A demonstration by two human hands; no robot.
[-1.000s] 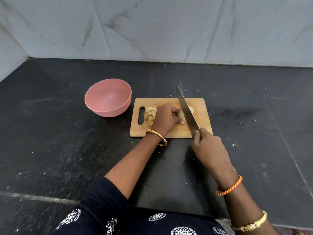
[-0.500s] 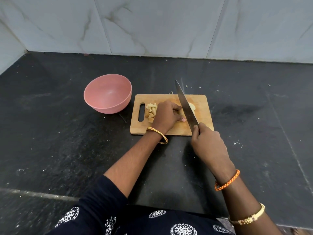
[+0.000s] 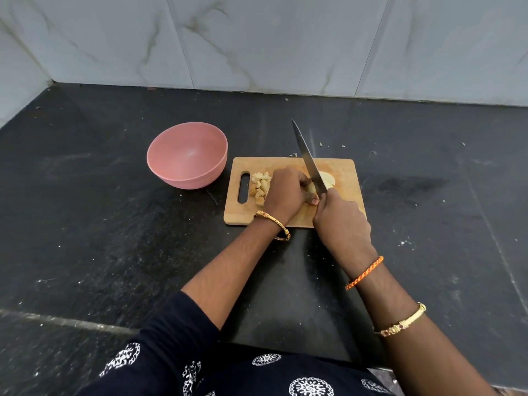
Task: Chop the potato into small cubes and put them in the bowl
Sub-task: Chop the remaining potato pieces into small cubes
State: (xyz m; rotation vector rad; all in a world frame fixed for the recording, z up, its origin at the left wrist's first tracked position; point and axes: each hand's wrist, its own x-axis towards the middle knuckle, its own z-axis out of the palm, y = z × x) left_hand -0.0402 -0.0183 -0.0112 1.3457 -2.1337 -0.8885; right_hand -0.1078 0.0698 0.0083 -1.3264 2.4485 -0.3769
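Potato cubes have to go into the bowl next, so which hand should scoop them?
Probably the left hand: it lies right beside the cubes, nearer the bowl. The right hand grips the knife.

One bowl (image 3: pixel 187 155), one knife (image 3: pixel 308 160), one cutting board (image 3: pixel 347 190), three bangles (image 3: pixel 273 224).

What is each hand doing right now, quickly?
Left hand: fingers curled, holding the potato on the board.
Right hand: gripping the knife, blade across the potato.
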